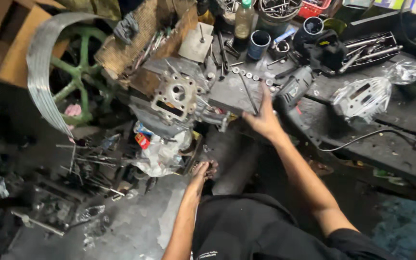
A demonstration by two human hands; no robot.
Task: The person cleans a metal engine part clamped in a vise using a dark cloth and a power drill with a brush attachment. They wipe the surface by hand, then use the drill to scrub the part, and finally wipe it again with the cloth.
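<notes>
A grimy, tool-strewn table (362, 139) fills the dim workshop. The right hand (265, 118), fingers spread, rests at its front edge beside an electric drill (294, 86). The left hand (203, 172), fingers curled, touches the engine block (176, 98) at the table's left end.

A repair workshop: greasy workbench (362, 139), engine block (176, 96), scattered tools.
</notes>
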